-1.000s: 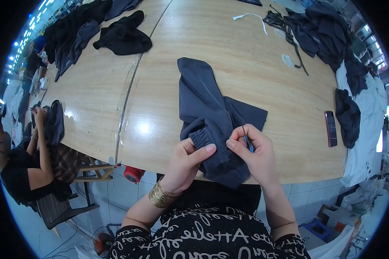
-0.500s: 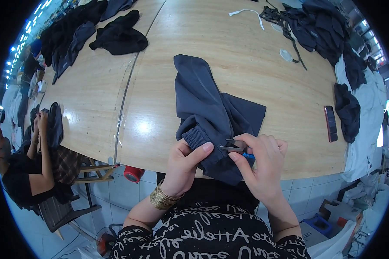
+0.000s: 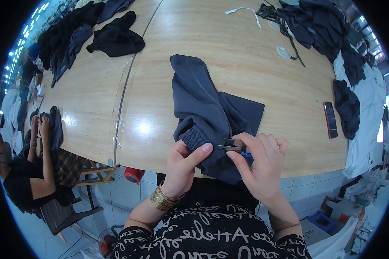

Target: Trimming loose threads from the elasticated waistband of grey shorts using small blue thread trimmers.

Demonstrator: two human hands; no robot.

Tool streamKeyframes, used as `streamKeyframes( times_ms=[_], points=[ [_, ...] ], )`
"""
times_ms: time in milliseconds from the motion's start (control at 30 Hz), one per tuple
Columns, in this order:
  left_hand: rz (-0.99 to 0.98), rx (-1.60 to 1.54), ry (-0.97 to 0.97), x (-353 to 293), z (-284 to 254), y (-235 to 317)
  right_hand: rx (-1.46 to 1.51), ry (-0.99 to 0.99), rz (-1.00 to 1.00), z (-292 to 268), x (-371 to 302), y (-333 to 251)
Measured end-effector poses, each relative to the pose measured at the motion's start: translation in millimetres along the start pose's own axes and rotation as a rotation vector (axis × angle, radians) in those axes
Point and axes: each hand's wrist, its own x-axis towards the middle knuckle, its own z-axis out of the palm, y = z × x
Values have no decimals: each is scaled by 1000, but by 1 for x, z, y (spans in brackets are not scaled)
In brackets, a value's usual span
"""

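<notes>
A dark navy garment [image 3: 199,95] with a gathered elastic waistband lies at the near edge of the table, part of it hanging over. My left hand [image 3: 186,162] is closed on the gathered band, thumb on top. In my right hand [image 3: 261,159] is a pair of small thread snips [image 3: 234,146] with metal blades and a blue part, held between thumb and fingers. The blades stand apart, their tips at the fabric just right of my left thumb. Whether they touch a thread is too small to tell.
On the wooden table [image 3: 160,142] lie a phone [image 3: 330,120] at right and a black garment [image 3: 117,36] at far left. Dark clothes [image 3: 315,26] are heaped at far right. A co-worker [image 3: 34,172] sits at left, handling dark cloth. A red object [image 3: 134,174] is below the table edge.
The view has shifted slightly. Both hands keep their hold, and the snips stay at nearly the same spot on the garment.
</notes>
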Motion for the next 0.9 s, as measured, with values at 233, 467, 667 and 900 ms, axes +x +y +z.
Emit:
streamKeyframes(
  times_ms=[233,467,667,900],
  points=[
    [19,7,16,-1,2,0,119,-13,36,3,0,1],
    [25,19,12,0,4,-1,335,-71,140,6,-2,4],
    [33,-1,15,1,2,-4,143,-21,3,3,-1,8],
    [47,-2,20,0,3,-4,54,9,1,1,-2,6]
  ],
)
